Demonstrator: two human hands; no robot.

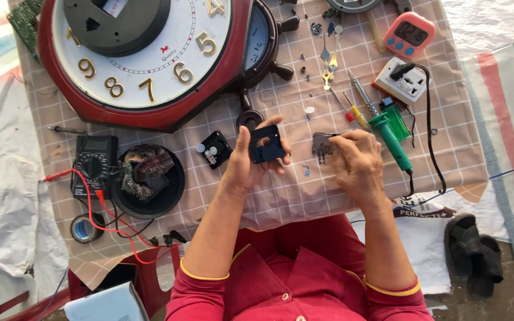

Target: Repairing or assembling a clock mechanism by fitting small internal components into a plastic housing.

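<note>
Two hands are up over the checked table (447,148), and I'm looking straight down on them. My left hand (246,163) is closed on a small black clock-movement case (266,144), thumb on one side, fingers curled round the other, holding it just above the cloth near the table's front edge. My right hand (355,163) pinches a small grey mechanism piece (321,145) between thumb and fingertips, close beside the case but not touching it.

Left of the case lies a second black movement (215,148) with white gears showing. Further left sits a round black tray (148,181) of tangled parts, and beside that a black multimeter (94,165) with red leads trailing off the table edge. A roll of tape (84,228) lies below the multimeter.

Behind my hands, a big red-rimmed wall clock (150,56) with gold numerals fills the top of the view. Right of my right hand lies a green-handled soldering iron (391,139), screwdrivers (358,98) next to it, then a white socket block (403,83) and a pink digital timer (408,34) at the far corner.
</note>
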